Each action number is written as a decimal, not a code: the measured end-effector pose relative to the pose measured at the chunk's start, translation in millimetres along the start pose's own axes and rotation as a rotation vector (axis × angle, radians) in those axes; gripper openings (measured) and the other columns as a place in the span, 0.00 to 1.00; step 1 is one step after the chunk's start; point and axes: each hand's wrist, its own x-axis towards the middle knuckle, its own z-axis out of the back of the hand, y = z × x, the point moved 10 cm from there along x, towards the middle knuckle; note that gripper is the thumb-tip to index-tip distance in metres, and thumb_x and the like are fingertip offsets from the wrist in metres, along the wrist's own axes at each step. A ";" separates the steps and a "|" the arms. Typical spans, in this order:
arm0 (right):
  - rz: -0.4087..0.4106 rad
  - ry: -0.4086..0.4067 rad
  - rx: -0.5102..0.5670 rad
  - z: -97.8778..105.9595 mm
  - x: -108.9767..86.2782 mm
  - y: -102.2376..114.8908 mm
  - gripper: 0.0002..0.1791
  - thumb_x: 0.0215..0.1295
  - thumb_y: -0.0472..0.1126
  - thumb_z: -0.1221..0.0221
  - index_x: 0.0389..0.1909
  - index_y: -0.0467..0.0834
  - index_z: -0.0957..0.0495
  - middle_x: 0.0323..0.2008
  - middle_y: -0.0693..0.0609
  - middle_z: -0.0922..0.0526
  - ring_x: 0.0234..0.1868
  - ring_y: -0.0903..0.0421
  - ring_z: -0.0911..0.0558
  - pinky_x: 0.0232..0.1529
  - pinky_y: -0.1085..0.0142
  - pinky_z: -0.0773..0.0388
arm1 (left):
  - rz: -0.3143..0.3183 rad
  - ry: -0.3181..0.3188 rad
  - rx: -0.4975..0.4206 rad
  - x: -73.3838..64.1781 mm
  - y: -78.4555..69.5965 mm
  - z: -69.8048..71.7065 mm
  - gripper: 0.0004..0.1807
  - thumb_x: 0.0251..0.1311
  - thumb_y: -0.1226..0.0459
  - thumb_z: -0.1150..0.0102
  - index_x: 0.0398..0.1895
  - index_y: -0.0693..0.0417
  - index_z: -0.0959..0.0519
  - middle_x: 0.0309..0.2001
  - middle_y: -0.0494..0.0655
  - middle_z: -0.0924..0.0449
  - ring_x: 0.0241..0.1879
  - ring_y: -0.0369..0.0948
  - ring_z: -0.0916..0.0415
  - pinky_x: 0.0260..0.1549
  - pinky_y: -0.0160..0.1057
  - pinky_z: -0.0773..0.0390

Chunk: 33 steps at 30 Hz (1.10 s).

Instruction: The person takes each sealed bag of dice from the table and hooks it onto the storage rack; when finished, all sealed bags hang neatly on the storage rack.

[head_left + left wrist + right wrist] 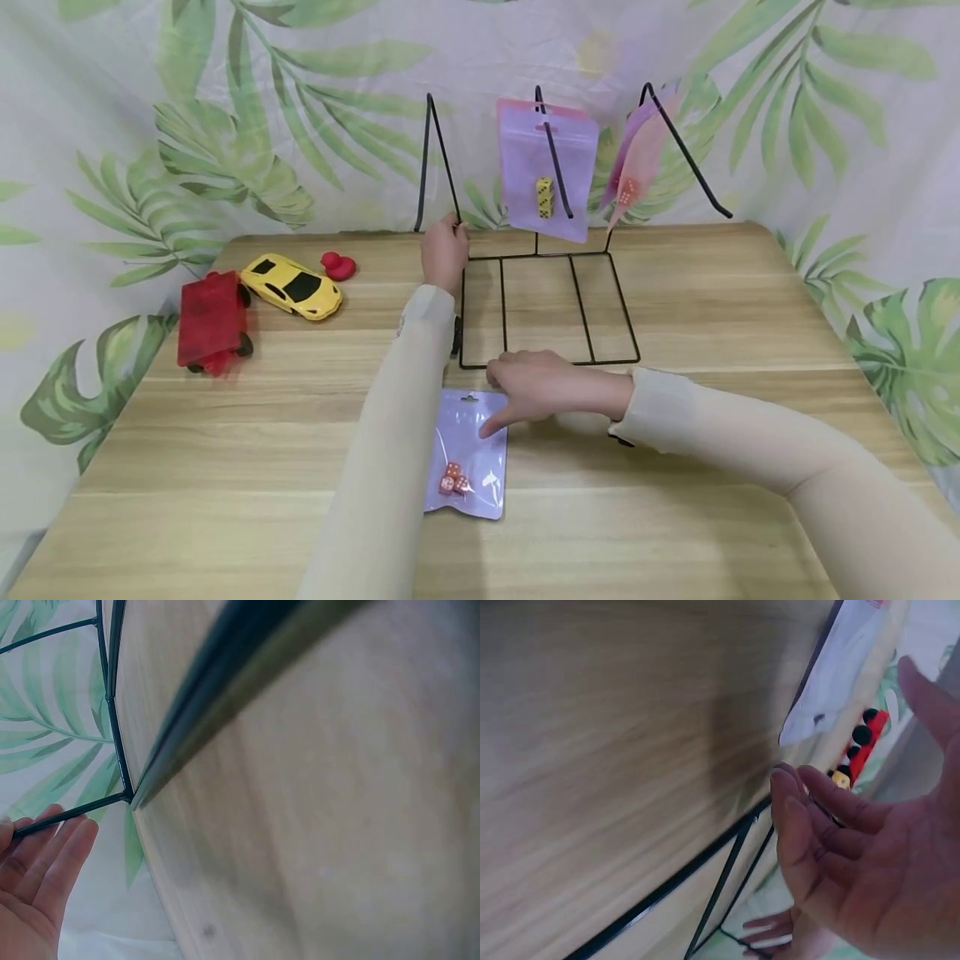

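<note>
My left hand [445, 254] grips the left upright of a black wire display rack [503, 304]. In the left wrist view, the thumb and fingers [64, 862] pinch its thin bar. Over the near edge of the rack's base, my right hand [543, 386] has loosely bent fingers and a spread thumb; its palm [885, 885] holds nothing in the right wrist view. That thumb is above a purple zip pouch [471, 425] with several orange dice [453, 481], lying flat and partly hidden by the left sleeve. A purple pouch [517, 158] with yellow dice [544, 200] hangs on the middle hook.
Pink and purple pouches [647, 154] hang on the right hook; the left hook [442, 142] carries none. At the table's left stand a yellow toy car [292, 286], a red toy vehicle [212, 321] and a small red duck [339, 267]. A leaf-patterned curtain [315, 167] backs the table.
</note>
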 end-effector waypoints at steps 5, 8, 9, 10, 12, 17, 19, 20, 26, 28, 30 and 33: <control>-0.037 0.012 -0.073 -6.2 10.9 8.3 0.48 0.44 0.79 0.37 0.51 0.43 0.24 0.37 0.54 0.21 0.35 0.57 0.23 0.33 0.62 0.24 | 0.012 0.017 -0.002 -0.4 -1.3 -0.5 0.13 0.75 0.61 0.51 0.42 0.60 0.20 0.35 0.58 0.16 0.31 0.52 0.23 0.36 0.49 0.23; -0.054 0.013 -0.100 -8.3 15.1 10.1 0.45 0.47 0.75 0.35 0.52 0.41 0.24 0.39 0.52 0.21 0.37 0.56 0.22 0.35 0.62 0.23 | 0.013 0.028 -0.001 -0.7 -2.7 0.2 0.13 0.75 0.61 0.52 0.43 0.60 0.20 0.36 0.58 0.16 0.31 0.52 0.23 0.36 0.48 0.23; -0.060 0.015 -0.106 -8.8 16.1 9.9 0.43 0.48 0.73 0.34 0.52 0.41 0.24 0.40 0.52 0.21 0.37 0.56 0.22 0.36 0.62 0.22 | 0.013 0.031 -0.004 -0.9 -3.3 0.7 0.13 0.75 0.61 0.51 0.43 0.60 0.20 0.36 0.58 0.16 0.31 0.52 0.23 0.37 0.48 0.23; -0.064 0.019 -0.110 -9.2 16.9 9.8 0.41 0.49 0.72 0.33 0.50 0.42 0.23 0.40 0.52 0.21 0.37 0.56 0.23 0.36 0.62 0.22 | 0.014 0.033 -0.004 -1.0 -3.6 1.0 0.13 0.75 0.61 0.52 0.43 0.60 0.20 0.36 0.58 0.16 0.32 0.52 0.23 0.37 0.48 0.23; -0.065 0.028 -0.111 -9.7 18.4 9.6 0.36 0.50 0.69 0.32 0.47 0.42 0.22 0.40 0.52 0.21 0.37 0.56 0.23 0.35 0.63 0.23 | 0.016 0.035 -0.008 -1.1 -3.9 1.5 0.13 0.75 0.61 0.52 0.43 0.60 0.20 0.36 0.58 0.16 0.32 0.52 0.23 0.38 0.49 0.23; -0.055 0.044 -0.050 -11.0 19.1 9.2 0.32 0.54 0.63 0.30 0.49 0.43 0.22 0.43 0.53 0.19 0.40 0.56 0.21 0.39 0.62 0.23 | 0.029 0.046 -0.006 -2.1 -2.7 0.7 0.13 0.76 0.60 0.53 0.42 0.59 0.21 0.36 0.57 0.16 0.32 0.51 0.24 0.39 0.49 0.23; -0.052 0.036 -0.018 -11.3 19.0 8.7 0.31 0.55 0.60 0.30 0.52 0.43 0.23 0.42 0.54 0.17 0.39 0.57 0.20 0.39 0.62 0.23 | 0.030 0.049 -0.002 -2.4 -2.1 0.2 0.14 0.76 0.60 0.54 0.41 0.59 0.21 0.35 0.57 0.17 0.32 0.51 0.24 0.39 0.49 0.23; -0.052 0.027 -0.007 -10.7 18.8 8.5 0.32 0.56 0.58 0.30 0.55 0.43 0.24 0.42 0.53 0.16 0.39 0.57 0.20 0.40 0.62 0.22 | 0.030 0.048 -0.001 -2.4 -1.9 0.3 0.14 0.76 0.60 0.54 0.40 0.59 0.21 0.35 0.56 0.17 0.32 0.51 0.24 0.39 0.49 0.23; -0.043 -0.046 0.008 -4.7 11.3 7.0 0.25 0.64 0.49 0.35 0.58 0.45 0.26 0.33 0.53 0.16 0.32 0.56 0.20 0.35 0.62 0.22 | 0.027 0.050 0.000 -2.3 0.3 -0.7 0.13 0.75 0.60 0.53 0.40 0.59 0.21 0.35 0.57 0.17 0.32 0.51 0.24 0.39 0.49 0.23; -0.026 -0.070 0.014 -0.6 5.1 7.0 0.20 0.68 0.45 0.39 0.58 0.45 0.26 0.33 0.53 0.17 0.31 0.56 0.20 0.35 0.62 0.21 | 0.026 0.051 0.005 -2.1 0.6 -1.0 0.13 0.75 0.60 0.52 0.41 0.59 0.21 0.36 0.57 0.16 0.33 0.52 0.23 0.40 0.50 0.23; 0.009 -0.103 0.019 5.9 -2.9 7.1 0.14 0.72 0.43 0.45 0.55 0.46 0.25 0.32 0.53 0.17 0.30 0.57 0.20 0.34 0.61 0.21 | 0.024 0.050 0.000 -1.9 0.0 -0.7 0.13 0.75 0.60 0.52 0.42 0.59 0.20 0.36 0.57 0.16 0.33 0.52 0.23 0.40 0.50 0.23; 0.076 -0.168 0.039 21.4 -19.6 6.6 0.11 0.73 0.40 0.48 0.51 0.46 0.22 0.37 0.53 0.15 0.34 0.56 0.17 0.38 0.59 0.19 | 0.017 0.043 -0.005 -1.4 -0.7 -0.6 0.13 0.75 0.60 0.51 0.43 0.60 0.20 0.36 0.57 0.16 0.33 0.53 0.23 0.40 0.50 0.23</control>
